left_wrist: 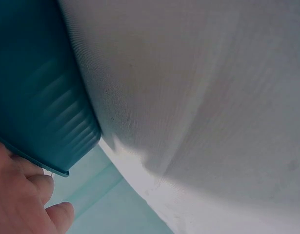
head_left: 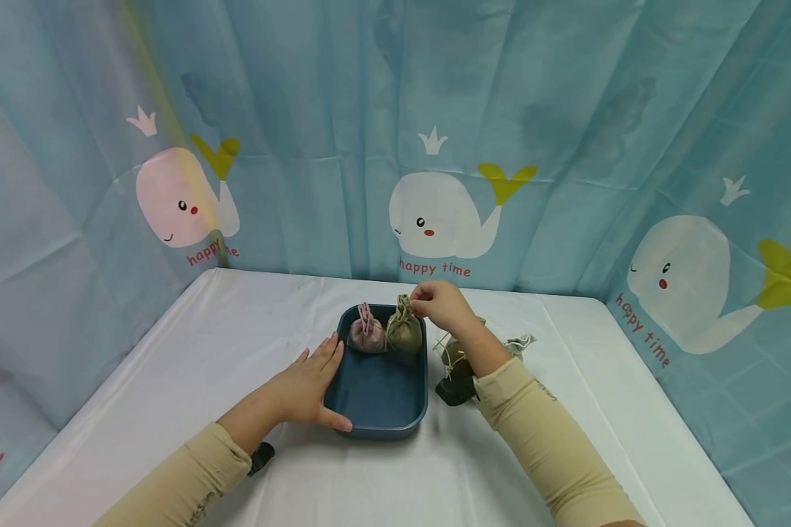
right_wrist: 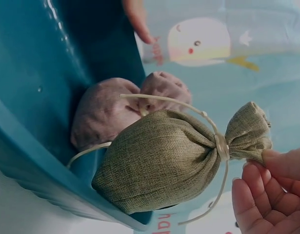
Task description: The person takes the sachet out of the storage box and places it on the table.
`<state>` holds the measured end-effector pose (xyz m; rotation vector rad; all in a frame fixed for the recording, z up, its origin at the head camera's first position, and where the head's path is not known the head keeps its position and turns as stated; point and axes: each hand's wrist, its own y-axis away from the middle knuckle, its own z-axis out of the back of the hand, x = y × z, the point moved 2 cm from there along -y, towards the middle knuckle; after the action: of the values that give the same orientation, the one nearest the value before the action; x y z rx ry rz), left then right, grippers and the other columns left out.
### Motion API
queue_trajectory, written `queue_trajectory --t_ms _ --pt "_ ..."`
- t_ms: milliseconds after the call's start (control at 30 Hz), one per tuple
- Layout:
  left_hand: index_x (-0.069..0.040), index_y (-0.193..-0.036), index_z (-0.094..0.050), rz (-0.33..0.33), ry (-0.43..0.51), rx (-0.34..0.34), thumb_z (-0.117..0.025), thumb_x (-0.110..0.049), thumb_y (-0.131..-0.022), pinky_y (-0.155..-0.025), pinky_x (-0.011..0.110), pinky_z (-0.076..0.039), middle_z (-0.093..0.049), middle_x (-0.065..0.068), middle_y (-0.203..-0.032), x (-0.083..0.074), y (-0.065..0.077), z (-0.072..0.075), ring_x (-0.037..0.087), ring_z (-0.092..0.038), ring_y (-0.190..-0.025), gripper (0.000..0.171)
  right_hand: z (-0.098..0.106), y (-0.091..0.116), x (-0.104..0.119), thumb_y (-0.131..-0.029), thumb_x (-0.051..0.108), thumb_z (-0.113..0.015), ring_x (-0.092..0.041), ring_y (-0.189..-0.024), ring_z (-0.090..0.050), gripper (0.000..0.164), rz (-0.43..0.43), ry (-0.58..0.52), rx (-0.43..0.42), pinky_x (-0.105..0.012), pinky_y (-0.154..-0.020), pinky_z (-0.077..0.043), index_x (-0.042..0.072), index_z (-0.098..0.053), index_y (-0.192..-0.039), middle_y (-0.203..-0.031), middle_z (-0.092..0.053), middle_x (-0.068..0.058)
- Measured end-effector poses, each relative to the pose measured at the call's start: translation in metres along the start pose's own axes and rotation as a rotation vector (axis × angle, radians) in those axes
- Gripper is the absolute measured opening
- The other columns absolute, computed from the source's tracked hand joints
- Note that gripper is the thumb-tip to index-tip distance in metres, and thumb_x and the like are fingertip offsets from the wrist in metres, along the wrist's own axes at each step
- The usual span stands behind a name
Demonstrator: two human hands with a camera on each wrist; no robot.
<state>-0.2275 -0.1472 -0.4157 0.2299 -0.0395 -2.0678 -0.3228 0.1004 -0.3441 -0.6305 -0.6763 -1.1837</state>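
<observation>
Pinching the frilled top of the green bag [right_wrist: 157, 163], had the right grip [head_left: 442, 304] clamped on loose cloth just above the tied cord [right_wrist: 221, 146]. Looked soft and pliable at the neck, fuller and rounder below; probably light, hardly fragile, and unlikely to slip given the coarse weave. Seemed best taken by that gathered neck, with the trailing cord ends left free. Hung or rested at the far right corner of the blue tub [head_left: 377, 395], beside the pink bag [head_left: 367, 337]; could not tell whether touching the bottom. Spread the left grip [head_left: 305, 384] against the tub's left side, perhaps for steadying. Farther right, on the white surface [head_left: 567, 439], showed another bag [head_left: 453, 353], partly hidden behind the right forearm.
</observation>
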Motion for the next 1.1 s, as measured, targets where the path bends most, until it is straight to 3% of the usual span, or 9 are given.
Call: queue_trajectory --t_ms 767,1100 --pt "-0.002 -0.146 -0.004 -0.005 0.005 -0.009 -0.053 -0.085 -0.055 -0.109 0.051 -0.011 0.005 0.013 -0.152 0.000 0.000 -0.001 0.025 0.002 -0.140 0.132 0.029 0.029 0.010 -0.089 0.016 -0.060 -0.019 -0.077 -0.060 0.008 0.031 -0.063 -0.001 -0.037 -0.075 -0.049 0.010 -0.064 -0.085 -0.081 -0.063 -0.005" --pt "-0.002 -0.146 -0.006 -0.007 -0.005 -0.021 -0.048 -0.088 -0.053 -0.108 0.051 -0.012 0.002 0.014 -0.153 0.000 0.001 -0.001 0.025 0.000 -0.140 0.134 0.048 0.045 0.010 -0.090 0.011 -0.058 -0.021 -0.077 -0.060 0.009 0.047 -0.091 -0.016 -0.036 -0.075 -0.049 0.005 -0.063 -0.088 -0.080 -0.062 -0.008"
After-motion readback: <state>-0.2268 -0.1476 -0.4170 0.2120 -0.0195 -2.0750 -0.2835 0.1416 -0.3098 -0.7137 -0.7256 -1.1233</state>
